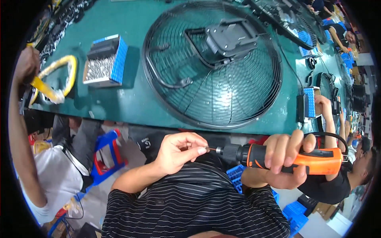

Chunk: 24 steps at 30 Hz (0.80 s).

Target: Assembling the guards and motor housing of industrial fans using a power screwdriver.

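My right hand (pixel 289 156) is wrapped round an orange and black electric screwdriver (pixel 317 160), held level in front of my body with its bit pointing left. The thumb and fingers of my left hand (pixel 180 152) are pinched together at the tip of the bit (pixel 212 149). Whatever sits between those fingertips is too small to make out. Beyond both hands, a large round black fan guard (pixel 246 95) lies on the green table, with a dark motor housing (pixel 232 37) and a bent bracket (pixel 166 81) on it. Neither hand touches the fan.
On the table (pixel 135 107), an open blue and white box (pixel 119 59) of small metal screws stands left of the fan. A co-worker at the left holds a yellow tool (pixel 47 89). Another co-worker's hand reaches into a blue box (pixel 311 101) at the right. Blue crates (pixel 295 214) stand below.
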Tool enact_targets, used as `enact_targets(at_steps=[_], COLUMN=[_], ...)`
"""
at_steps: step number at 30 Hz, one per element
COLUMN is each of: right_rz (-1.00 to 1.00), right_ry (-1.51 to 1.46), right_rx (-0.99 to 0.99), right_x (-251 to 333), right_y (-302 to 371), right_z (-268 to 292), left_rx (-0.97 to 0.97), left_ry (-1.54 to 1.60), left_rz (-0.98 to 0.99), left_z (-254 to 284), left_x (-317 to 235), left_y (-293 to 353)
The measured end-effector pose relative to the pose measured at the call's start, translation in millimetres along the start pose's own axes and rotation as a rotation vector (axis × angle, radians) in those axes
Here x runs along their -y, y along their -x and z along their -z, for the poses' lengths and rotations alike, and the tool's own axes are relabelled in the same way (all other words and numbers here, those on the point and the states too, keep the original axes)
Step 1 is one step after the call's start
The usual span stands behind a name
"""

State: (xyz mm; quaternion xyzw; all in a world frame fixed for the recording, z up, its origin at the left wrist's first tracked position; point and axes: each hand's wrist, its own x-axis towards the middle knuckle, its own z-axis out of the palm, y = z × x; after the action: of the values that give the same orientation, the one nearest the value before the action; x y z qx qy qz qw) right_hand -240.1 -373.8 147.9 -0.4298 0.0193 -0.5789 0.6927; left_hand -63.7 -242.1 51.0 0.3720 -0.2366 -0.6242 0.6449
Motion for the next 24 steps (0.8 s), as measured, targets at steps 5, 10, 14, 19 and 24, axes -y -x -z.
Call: enact_targets(at_steps=[5, 10, 14, 19, 24], right_rz=[-0.039, -0.057, -0.138, -0.131, -0.238], right_ry=[-0.003, 0.045, 0.013, 0.115, 0.246], right_rx=[0.016, -0.025, 0.078, 0.168, 0.381], right_x=[-10.0, -16.4, -21.2, -35.3, -44.5], right_y=[-6.5, -12.3, -19.0, -32.6, -50.7], right_z=[5.8, -1.2, 1.6, -4.8, -7.7], left_rx=[-0.021, -0.018, -0.029, -0.315, -0.522], left_ry=[0.209, -0.072, -0.574, -1.486, -1.774], left_rz=[0.136, -0.008, -0.427, -0.817, -0.879], left_z=[5.1, 8.2, 15.1, 23.0, 25.1], left_x=[7.8, 4.1, 4.1, -19.8, -21.0], left_y=[6.2, 3.4, -9.1, -17.8, -29.9])
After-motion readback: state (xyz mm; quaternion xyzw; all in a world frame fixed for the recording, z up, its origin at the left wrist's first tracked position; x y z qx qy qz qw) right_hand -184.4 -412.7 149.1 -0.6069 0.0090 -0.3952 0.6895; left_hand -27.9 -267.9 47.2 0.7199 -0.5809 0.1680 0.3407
